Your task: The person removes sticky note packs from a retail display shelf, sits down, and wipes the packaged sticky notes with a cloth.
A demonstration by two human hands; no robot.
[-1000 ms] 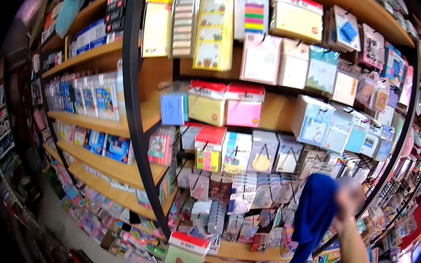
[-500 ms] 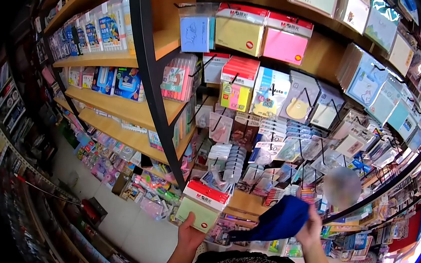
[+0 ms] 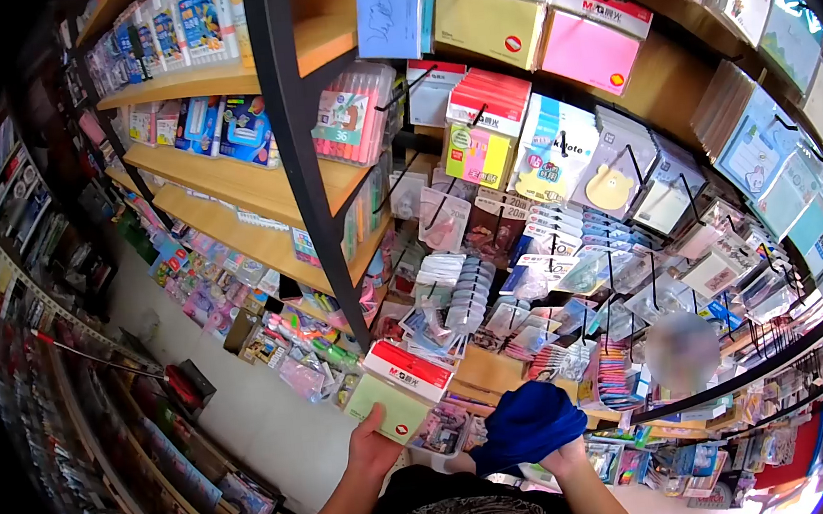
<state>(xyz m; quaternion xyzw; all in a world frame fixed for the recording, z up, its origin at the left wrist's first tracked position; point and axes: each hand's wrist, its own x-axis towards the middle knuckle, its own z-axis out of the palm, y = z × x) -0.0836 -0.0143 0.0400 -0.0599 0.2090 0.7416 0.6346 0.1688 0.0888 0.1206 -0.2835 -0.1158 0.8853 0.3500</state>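
Observation:
My left hand [image 3: 373, 448] is closed on a pack of light green sticky notes [image 3: 386, 408] with a red and white header; the thumb lies on its front. To the right, my right hand [image 3: 564, 457] grips a dark blue cloth [image 3: 529, 425], bunched up above the fingers. The cloth partly hides those fingers. Behind both hands stands the rack of hanging stationery, with red-topped packs of yellow sticky notes [image 3: 484, 18] and pink sticky notes [image 3: 594, 45] higher up.
A black shelf post [image 3: 297, 159] with wooden shelves [image 3: 199, 178] of boxed goods rises at the left. Metal hooks carry many small packets. A red-and-black object [image 3: 188, 382] with a long handle is on the floor [image 3: 251, 437] at the lower left.
The blue cloth has gone from stretched out sideways to bunched up, and my right hand has moved left toward my left hand. The sticky note pack stays in my left hand. The view has shifted slightly.

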